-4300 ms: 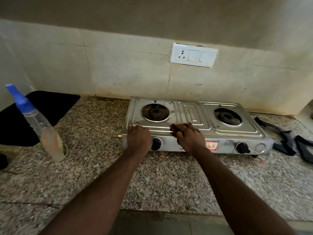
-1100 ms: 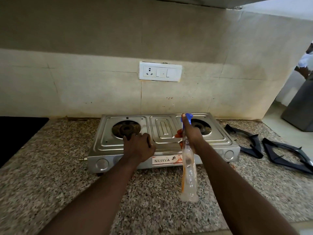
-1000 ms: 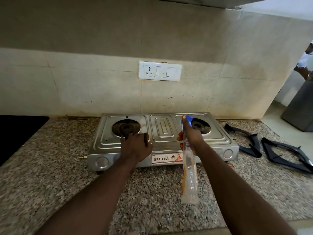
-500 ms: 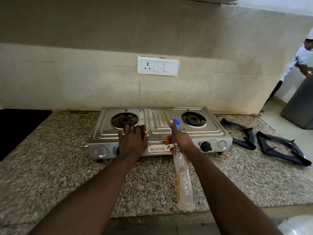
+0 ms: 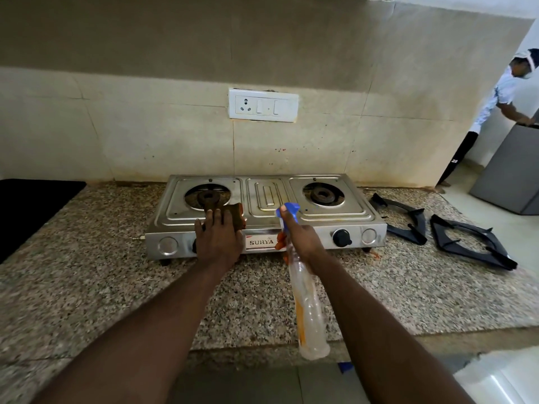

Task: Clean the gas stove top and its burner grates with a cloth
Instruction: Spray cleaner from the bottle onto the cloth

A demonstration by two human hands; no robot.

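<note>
Countertop (image 5: 87, 287) of speckled granite carries a steel two-burner gas stove (image 5: 267, 196), marked SURYA on its front panel. It is set against the tiled wall below a white switchboard (image 5: 263, 104). The left burner (image 5: 207, 197) and right burner (image 5: 322, 195) sit uncovered in their wells. Both black burner grates lie off the stove on the counter to its right. The nearer grate (image 5: 404, 221) is just beside the stove's right end and the farther grate (image 5: 469, 243) lies beyond it.

The left hand (image 5: 218, 243) lies flat over the front edge of the stove top, below the left burner. Its fingers are straight and press down on a brown cloth (image 5: 237, 217) that shows past the fingertips.

The right hand (image 5: 302, 240) is wrapped round the neck of a clear spray bottle (image 5: 307, 304). Its index finger is stretched along the blue spray head (image 5: 291, 209), which faces the stove top. The bottle's body hangs down toward the camera over the counter's front edge, with orange-tinted liquid inside. Something orange shows under this hand's curled fingers, but what it is cannot be told. A black knob (image 5: 341, 237) sits on the panel just right of this hand.

At the far left a black surface (image 5: 29, 208) lies on the counter. In the right background another person (image 5: 507, 94) in a white top leans over a grey box-like unit (image 5: 513, 170).
</note>
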